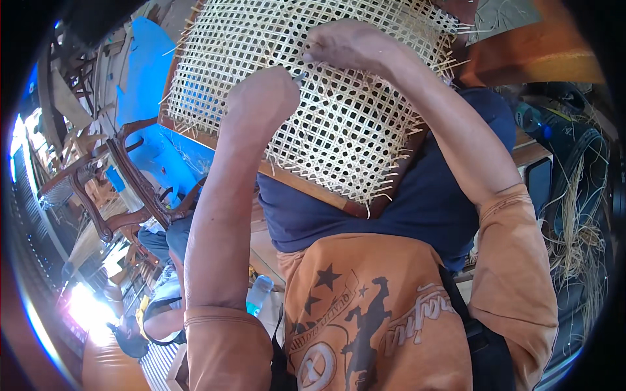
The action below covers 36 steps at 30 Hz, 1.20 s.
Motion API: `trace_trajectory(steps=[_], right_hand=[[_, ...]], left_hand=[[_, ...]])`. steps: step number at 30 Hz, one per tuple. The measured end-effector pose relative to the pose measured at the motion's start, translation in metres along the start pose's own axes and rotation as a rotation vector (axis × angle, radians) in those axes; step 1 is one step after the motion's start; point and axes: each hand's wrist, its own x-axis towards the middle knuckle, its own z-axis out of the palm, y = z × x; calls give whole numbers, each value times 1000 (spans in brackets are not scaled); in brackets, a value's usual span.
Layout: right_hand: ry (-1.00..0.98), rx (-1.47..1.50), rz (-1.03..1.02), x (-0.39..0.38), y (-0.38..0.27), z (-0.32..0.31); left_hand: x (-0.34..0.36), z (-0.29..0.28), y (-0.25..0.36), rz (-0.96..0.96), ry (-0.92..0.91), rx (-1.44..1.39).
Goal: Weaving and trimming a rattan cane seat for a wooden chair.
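Observation:
A woven cane panel (pixel 339 130) with loose strand ends along its sides is set in a wooden frame (pixel 306 190), resting over my lap. My left hand (pixel 261 101) is closed on the panel's middle, round a small grey tool whose tip pokes out at its right. Just above and to the right, my right hand (pixel 336 45) has its fingers bent and pressed together on the weave; whatever they pinch is too small or hidden to make out.
A carved wooden chair (pixel 124 179) and blue sheets (pixel 140 72) stand at left. A co-worker (pixel 156 313) is low at left. A plastic bottle (pixel 259 293) is below. At right lie another bottle (pixel 531 120), loose fibre strands (pixel 574 254) and a wooden beam (pixel 528 55).

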Motion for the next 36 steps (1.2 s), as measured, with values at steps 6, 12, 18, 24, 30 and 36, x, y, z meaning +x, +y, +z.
trace_trajectory(steps=[6, 12, 18, 24, 30, 36], right_hand=[[67, 365, -337, -5, 5, 0], [39, 536, -330, -8, 0, -4], [192, 20, -170, 6, 19, 17], [110, -9, -80, 6, 15, 9], [100, -113, -145, 8, 3, 11], [197, -175, -160, 7, 7, 24]], left_hand=[[15, 10, 6, 21, -22, -62], [15, 24, -7, 106, 50, -186], [16, 10, 9, -94, -122, -164], [7, 18, 18, -25, 97, -150], [-5, 18, 22, -88, 79, -80], [0, 3, 30, -149, -31, -97]])
